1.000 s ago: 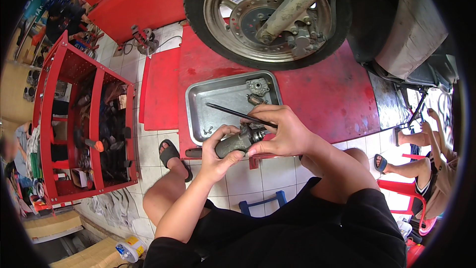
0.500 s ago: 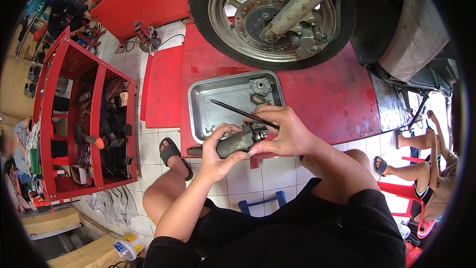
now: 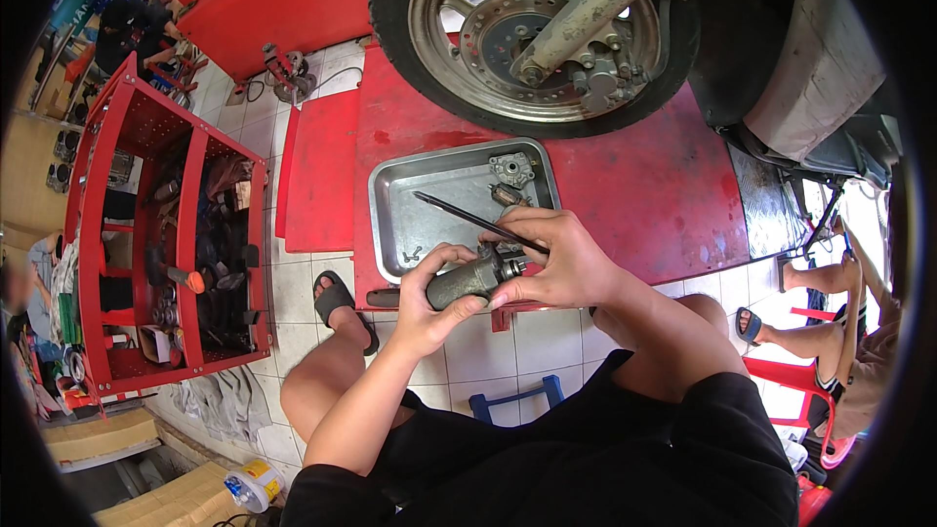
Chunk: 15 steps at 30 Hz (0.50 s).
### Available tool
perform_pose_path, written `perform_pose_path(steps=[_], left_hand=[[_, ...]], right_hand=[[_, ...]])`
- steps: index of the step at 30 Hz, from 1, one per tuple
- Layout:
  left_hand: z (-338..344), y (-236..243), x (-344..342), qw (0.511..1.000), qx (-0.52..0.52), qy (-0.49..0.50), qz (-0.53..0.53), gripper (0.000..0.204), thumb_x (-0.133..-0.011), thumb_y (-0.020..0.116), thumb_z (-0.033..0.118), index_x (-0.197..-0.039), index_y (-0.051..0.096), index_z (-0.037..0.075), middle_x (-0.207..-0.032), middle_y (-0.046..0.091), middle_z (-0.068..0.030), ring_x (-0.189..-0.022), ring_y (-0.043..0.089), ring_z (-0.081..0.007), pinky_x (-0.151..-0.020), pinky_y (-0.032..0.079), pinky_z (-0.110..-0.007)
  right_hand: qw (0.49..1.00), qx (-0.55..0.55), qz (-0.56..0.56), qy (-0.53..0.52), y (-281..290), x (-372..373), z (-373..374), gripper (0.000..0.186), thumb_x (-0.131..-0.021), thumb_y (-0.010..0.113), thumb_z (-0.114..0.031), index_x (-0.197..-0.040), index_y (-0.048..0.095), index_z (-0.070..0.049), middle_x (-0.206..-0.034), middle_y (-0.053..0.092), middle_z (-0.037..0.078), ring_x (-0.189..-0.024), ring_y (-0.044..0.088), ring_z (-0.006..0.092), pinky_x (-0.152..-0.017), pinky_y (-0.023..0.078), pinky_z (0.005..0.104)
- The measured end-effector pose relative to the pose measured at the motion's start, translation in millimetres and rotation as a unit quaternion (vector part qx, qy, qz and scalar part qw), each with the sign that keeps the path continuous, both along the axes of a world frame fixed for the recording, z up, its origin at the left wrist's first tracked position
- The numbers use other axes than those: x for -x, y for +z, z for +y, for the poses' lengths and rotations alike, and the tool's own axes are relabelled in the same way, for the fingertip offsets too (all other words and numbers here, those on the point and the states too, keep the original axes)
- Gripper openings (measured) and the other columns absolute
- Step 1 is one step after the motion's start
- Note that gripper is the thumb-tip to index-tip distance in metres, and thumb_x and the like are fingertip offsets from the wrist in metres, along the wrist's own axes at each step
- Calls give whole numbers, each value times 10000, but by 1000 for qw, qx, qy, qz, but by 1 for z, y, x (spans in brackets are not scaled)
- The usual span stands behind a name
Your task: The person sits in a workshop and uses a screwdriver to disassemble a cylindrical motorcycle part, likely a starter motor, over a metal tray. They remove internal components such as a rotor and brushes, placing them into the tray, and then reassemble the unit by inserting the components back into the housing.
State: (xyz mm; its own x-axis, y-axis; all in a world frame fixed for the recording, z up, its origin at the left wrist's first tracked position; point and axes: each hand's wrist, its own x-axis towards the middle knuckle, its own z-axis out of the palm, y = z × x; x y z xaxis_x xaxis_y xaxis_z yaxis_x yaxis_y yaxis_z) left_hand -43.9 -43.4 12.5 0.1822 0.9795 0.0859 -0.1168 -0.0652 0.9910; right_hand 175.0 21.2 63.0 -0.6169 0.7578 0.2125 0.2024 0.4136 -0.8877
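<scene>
My left hand [image 3: 431,304] is wrapped round a grey metal cylinder that looks like a starter motor [image 3: 463,283], held tilted above the table's near edge. My right hand [image 3: 571,256] grips a long dark screwdriver [image 3: 454,211] whose shaft points to the upper left. Its thumb and fingers also touch the motor's ringed right end. Just beyond lies a shallow metal tray [image 3: 377,217]. Inside it are a cast metal cover [image 3: 512,169], a small cylindrical part [image 3: 507,194] and a few small bolts [image 3: 413,254]. The screwdriver's handle is hidden in my right hand.
The red lift table [image 3: 644,190] carries a motorcycle front wheel [image 3: 410,78] beyond the tray. A red shelf cart [image 3: 190,234] stands at the left, and a blue stool [image 3: 517,398] below me. Another person's leg [image 3: 810,334] shows at the right. A dark handle [image 3: 383,298] juts out by the table edge.
My hands, the motor and the screwdriver stay almost exactly in place. At the far right, the other person has shifted slightly.
</scene>
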Motion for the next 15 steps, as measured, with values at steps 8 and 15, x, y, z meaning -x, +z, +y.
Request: perform_pose_path(steps=[8,15], left_hand=[[0,2,-1,1000,5,2,0,616,-755,847,422,-1077,611,-47,-1063,626,-128,-1047,586,-230,-964,430,-354],[-6,-7,-5,931,219,-44,-288,595,-907,696,444,-1280,547,5,-1050,649,-134,-737,601,-188,-489,389,-235]], right_hand=[[1000,8,-11,4,3,0,0,733,-612,946,-346,-1117,665,105,-980,675,155,-933,639,257,-854,505,349],[993,-82,-21,-79,11,3,-1,894,-632,919,-420,-1281,563,81,-1138,625,213,-1046,634,360,-907,508,409]])
